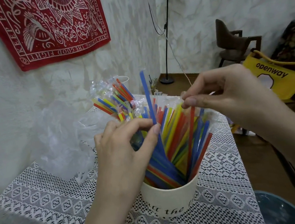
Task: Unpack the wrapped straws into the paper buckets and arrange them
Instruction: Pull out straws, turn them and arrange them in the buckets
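Note:
A cream paper bucket (168, 199) with black lettering stands on the lace-covered table, packed with several wrapped straws (181, 144) in red, blue, yellow and green. My left hand (127, 151) pinches a blue straw (147, 97) between thumb and fingers; the straw sticks up above the rest. My right hand (222, 96) pinches the clear wrapper tip of a straw at the bucket's right side. Behind, a second bunch of wrapped straws (113, 101) fans out to the left; what holds them is hidden.
A crumpled clear plastic bag (61, 140) lies at the table's left by the wall. A yellow "openway" bag (278, 76) and a dark chair (234, 43) stand to the right. A blue bowl rim (282, 207) shows at bottom right. A lamp pole (166, 36) rises behind.

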